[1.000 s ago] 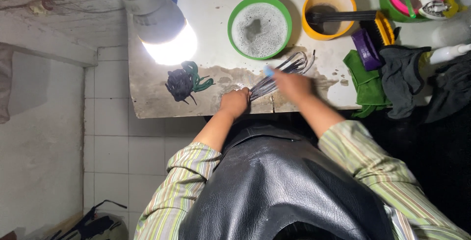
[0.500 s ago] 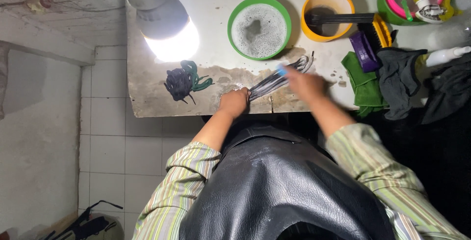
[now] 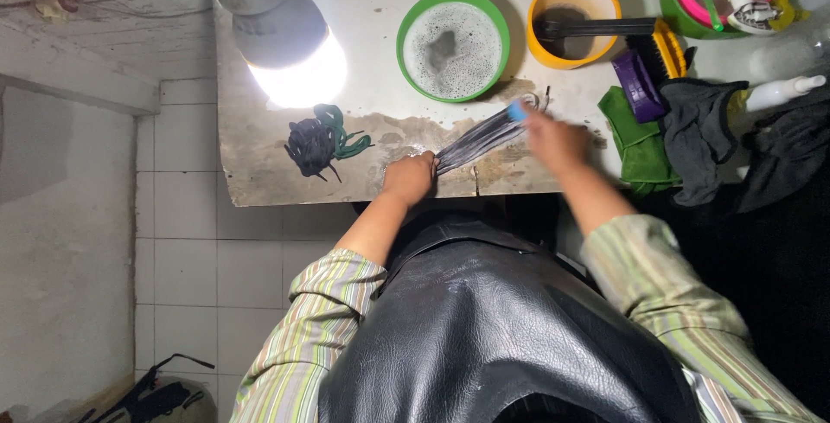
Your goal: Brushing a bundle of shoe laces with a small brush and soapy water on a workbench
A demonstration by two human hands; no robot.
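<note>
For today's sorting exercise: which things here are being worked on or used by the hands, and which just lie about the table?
In hand:
left hand pinning the dark laces
right hand with a small blue-tipped brush

Lying about:
bundle of dark and green laces
green bowl of foam
yellow bowl
green cloth
dark rags
lamp

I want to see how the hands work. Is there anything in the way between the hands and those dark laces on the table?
Nothing visible is in the way. The left hand pins one end of the dark laces to the wet table, and the right hand is at the other end, with a small blue brush on them. The bowls sit farther back.
</note>
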